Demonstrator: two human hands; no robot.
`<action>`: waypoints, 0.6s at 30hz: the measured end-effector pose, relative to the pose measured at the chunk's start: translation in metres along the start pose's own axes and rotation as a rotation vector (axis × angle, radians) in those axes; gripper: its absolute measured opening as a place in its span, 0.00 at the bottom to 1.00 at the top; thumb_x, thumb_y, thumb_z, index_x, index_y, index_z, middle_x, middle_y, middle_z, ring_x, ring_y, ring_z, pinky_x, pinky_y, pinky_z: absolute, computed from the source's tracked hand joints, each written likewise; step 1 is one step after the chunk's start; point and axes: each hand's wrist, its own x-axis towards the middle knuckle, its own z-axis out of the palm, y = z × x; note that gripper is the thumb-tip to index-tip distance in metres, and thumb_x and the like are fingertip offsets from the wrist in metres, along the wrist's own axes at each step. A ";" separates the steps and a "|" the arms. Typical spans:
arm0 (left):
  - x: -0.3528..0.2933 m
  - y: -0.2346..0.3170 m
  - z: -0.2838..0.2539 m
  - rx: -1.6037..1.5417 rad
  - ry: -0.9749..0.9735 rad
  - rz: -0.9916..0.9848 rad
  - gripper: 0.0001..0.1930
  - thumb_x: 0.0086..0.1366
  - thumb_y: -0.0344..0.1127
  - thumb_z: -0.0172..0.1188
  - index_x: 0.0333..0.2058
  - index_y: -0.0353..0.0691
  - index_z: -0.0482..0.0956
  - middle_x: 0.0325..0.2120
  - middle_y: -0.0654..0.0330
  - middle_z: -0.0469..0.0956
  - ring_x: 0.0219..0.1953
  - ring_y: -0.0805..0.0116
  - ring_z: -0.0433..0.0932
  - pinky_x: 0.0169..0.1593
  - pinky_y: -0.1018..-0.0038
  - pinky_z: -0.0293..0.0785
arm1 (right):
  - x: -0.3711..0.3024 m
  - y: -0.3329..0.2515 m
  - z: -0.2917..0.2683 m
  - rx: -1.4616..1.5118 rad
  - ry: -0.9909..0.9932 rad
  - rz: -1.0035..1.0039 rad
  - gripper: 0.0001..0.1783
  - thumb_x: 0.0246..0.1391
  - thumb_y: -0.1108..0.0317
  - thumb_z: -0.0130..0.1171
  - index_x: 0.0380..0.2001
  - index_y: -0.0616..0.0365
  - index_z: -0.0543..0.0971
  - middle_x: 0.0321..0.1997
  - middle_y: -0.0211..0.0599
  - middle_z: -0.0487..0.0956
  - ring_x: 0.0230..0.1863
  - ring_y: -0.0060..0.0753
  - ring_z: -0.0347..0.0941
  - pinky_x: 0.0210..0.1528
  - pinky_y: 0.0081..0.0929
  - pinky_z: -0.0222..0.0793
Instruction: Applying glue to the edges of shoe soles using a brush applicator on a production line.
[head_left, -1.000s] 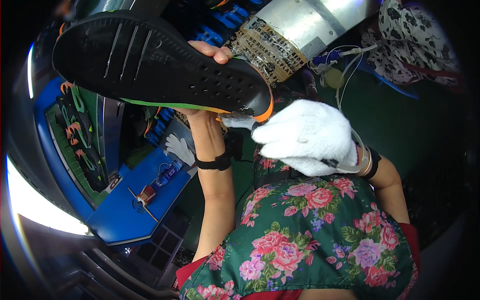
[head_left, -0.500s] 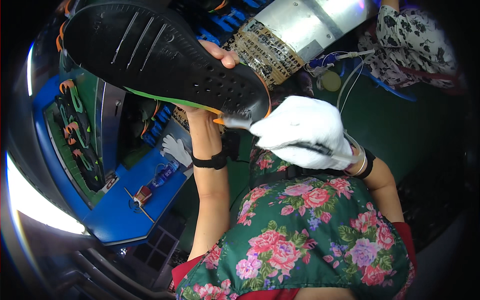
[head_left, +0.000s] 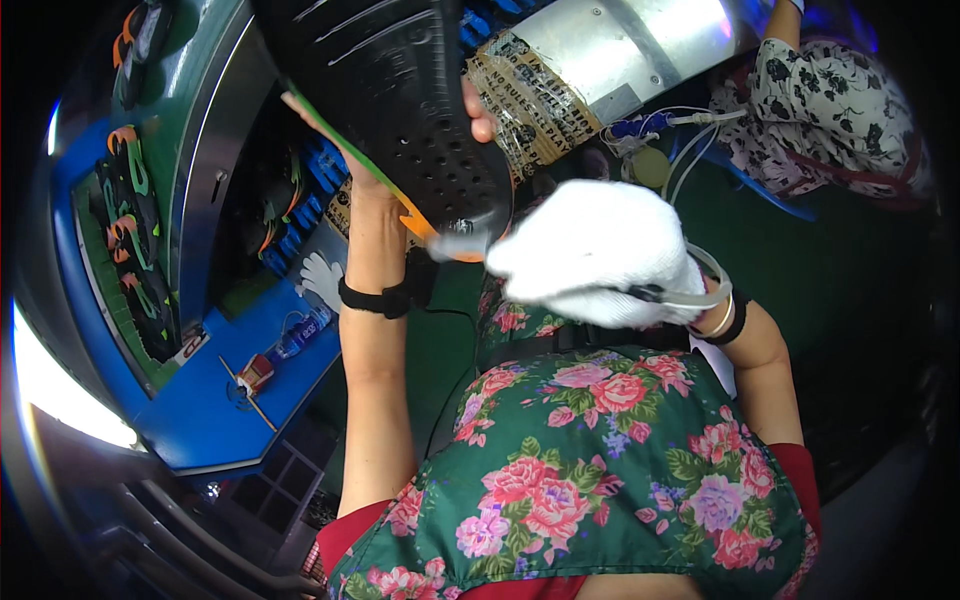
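My left hand (head_left: 477, 112), bare, grips a black shoe sole (head_left: 425, 130) with a green and orange edge. Fingers show at its right side, while the palm is partly hidden behind it. The sole's face bears small holes and long grooves; its upper end runs out of the picture. In a white knit glove, my right hand (head_left: 595, 255) closes round a slim tool. The pale flat tip (head_left: 460, 247) of this tool is blurred at the sole's lower, orange end. A clear tube (head_left: 712, 285) runs by the right wrist.
At left stands a blue table (head_left: 215, 420) with a bottle (head_left: 300, 335), a white glove (head_left: 322, 277) and a small red container (head_left: 255, 372). Several soles (head_left: 130, 240) lie beyond. A metal machine (head_left: 620, 50) is ahead; another person's patterned sleeve (head_left: 820, 110) shows at upper right.
The sole has turned more upright, its upper end swinging right and out of view. My left forearm shifted left in the picture. The tool's tip stays by the sole's lower end.
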 end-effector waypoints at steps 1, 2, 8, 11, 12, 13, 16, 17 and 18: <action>0.002 0.001 -0.009 0.129 -0.118 0.039 0.51 0.63 0.78 0.52 0.65 0.35 0.66 0.43 0.47 0.75 0.40 0.54 0.79 0.50 0.54 0.75 | -0.003 0.008 0.004 -0.194 -0.037 -0.082 0.13 0.51 0.71 0.72 0.42 0.50 0.88 0.43 0.34 0.88 0.40 0.37 0.84 0.41 0.31 0.81; -0.004 0.002 -0.008 0.134 -0.114 0.050 0.51 0.63 0.78 0.52 0.65 0.35 0.66 0.43 0.47 0.75 0.40 0.54 0.79 0.50 0.54 0.75 | -0.009 0.013 0.008 -0.239 -0.077 -0.124 0.14 0.52 0.71 0.70 0.43 0.51 0.87 0.45 0.35 0.87 0.39 0.37 0.84 0.40 0.31 0.81; 0.000 -0.007 0.010 -0.075 0.077 -0.218 0.66 0.53 0.92 0.32 0.68 0.33 0.64 0.45 0.38 0.78 0.35 0.45 0.83 0.39 0.55 0.83 | -0.003 0.003 -0.002 0.296 -0.168 0.003 0.11 0.52 0.70 0.71 0.40 0.52 0.88 0.44 0.35 0.88 0.39 0.38 0.84 0.41 0.31 0.80; 0.000 -0.013 0.000 -0.060 0.069 -0.206 0.66 0.53 0.93 0.27 0.68 0.35 0.65 0.44 0.38 0.79 0.34 0.45 0.84 0.39 0.56 0.83 | -0.014 0.010 0.005 0.005 -0.143 -0.010 0.13 0.47 0.72 0.72 0.39 0.51 0.88 0.44 0.34 0.88 0.42 0.38 0.84 0.42 0.33 0.80; -0.001 -0.013 -0.002 -0.032 0.016 -0.171 0.65 0.54 0.92 0.27 0.68 0.36 0.65 0.45 0.38 0.79 0.34 0.45 0.84 0.38 0.57 0.84 | -0.012 0.012 0.008 -0.080 -0.219 -0.035 0.14 0.46 0.71 0.72 0.40 0.51 0.87 0.45 0.34 0.88 0.42 0.38 0.84 0.42 0.34 0.80; 0.000 -0.014 -0.004 -0.030 0.020 -0.163 0.65 0.54 0.92 0.27 0.68 0.36 0.65 0.45 0.38 0.79 0.34 0.45 0.84 0.38 0.57 0.84 | -0.015 0.003 0.008 0.038 -0.296 0.052 0.16 0.44 0.71 0.73 0.41 0.50 0.87 0.46 0.33 0.87 0.43 0.38 0.83 0.42 0.34 0.80; -0.001 -0.019 -0.005 -0.036 -0.088 -0.156 0.63 0.57 0.90 0.25 0.68 0.36 0.66 0.45 0.38 0.80 0.35 0.47 0.85 0.38 0.57 0.85 | -0.008 0.006 0.002 0.306 -0.215 0.015 0.13 0.47 0.72 0.73 0.39 0.51 0.88 0.43 0.33 0.88 0.41 0.39 0.84 0.42 0.34 0.80; -0.003 -0.018 -0.004 -0.045 0.012 -0.239 0.63 0.58 0.90 0.23 0.68 0.36 0.66 0.45 0.38 0.80 0.34 0.48 0.85 0.38 0.57 0.85 | -0.009 0.009 0.004 0.297 -0.163 0.024 0.11 0.48 0.73 0.73 0.37 0.51 0.89 0.41 0.34 0.89 0.40 0.39 0.84 0.42 0.33 0.80; -0.006 -0.017 -0.003 -0.053 0.113 -0.322 0.62 0.58 0.89 0.22 0.68 0.36 0.65 0.45 0.39 0.80 0.34 0.48 0.85 0.38 0.58 0.86 | -0.007 0.011 0.005 0.184 -0.141 -0.005 0.14 0.47 0.73 0.72 0.40 0.51 0.88 0.43 0.35 0.88 0.41 0.40 0.84 0.43 0.33 0.80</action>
